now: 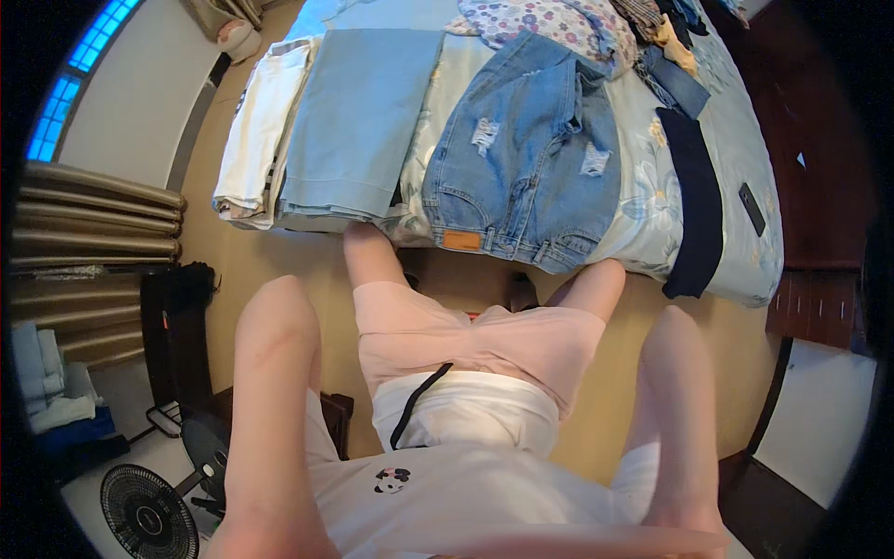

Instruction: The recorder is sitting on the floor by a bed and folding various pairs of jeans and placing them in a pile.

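Both my hands are out of view. My bent arms show at the lower left and right, elbows pointing forward. Before me, blue denim jeans [520, 161] with ripped patches lie on the bed, their waistband at the near edge. A brown patch [462, 240] is on the waistband. Left of the jeans is a neatly folded light-blue fabric item [363, 119]. Beside it, a stack of folded white cloth [262, 133] lies at the bed's left edge. A long, narrow dark navy cloth item [690, 202] lies to the right of the jeans.
A smartphone [752, 209] lies near the right edge of the floral bedsheet [646, 189]. Behind the jeans are a flower-print cloth [552, 24] and a heap of clothes [674, 52]. A black fan [149, 512] and a dark chair [174, 335] stand at the left.
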`<state>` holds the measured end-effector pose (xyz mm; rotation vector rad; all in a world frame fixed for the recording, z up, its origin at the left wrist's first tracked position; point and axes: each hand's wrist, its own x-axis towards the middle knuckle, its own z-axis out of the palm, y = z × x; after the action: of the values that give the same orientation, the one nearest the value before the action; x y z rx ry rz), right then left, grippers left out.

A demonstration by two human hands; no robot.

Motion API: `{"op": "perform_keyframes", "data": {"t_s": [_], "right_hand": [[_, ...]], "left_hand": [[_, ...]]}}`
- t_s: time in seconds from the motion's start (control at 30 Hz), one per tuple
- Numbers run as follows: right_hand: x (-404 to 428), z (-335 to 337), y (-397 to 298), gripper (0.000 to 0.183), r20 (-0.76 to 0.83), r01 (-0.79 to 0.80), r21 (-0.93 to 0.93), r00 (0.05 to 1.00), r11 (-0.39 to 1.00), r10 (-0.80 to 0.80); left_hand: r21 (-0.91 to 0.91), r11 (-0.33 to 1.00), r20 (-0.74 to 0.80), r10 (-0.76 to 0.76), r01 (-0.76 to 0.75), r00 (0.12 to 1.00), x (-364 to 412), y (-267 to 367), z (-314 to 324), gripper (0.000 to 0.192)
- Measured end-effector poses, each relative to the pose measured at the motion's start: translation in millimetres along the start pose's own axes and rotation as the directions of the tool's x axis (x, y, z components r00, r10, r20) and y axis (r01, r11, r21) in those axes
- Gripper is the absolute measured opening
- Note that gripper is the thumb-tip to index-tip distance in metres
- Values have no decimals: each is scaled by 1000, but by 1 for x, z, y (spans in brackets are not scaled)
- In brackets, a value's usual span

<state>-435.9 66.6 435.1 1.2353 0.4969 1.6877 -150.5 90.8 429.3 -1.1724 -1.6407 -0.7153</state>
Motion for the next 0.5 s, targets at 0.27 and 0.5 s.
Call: {"op": "perform_keyframes", "data": {"t_s": [0.27,0.5], "right_hand": [[-49,2,-36,31,298,-412,168,887,895,353],[-54,15,-22,36,285,-462,-136,829,876,481]], "left_hand": [[902,-114,430,288,-416,855,-12,-57,-42,33],[963,-257,195,473,-77,859,-52,-61,-43,16]]}}
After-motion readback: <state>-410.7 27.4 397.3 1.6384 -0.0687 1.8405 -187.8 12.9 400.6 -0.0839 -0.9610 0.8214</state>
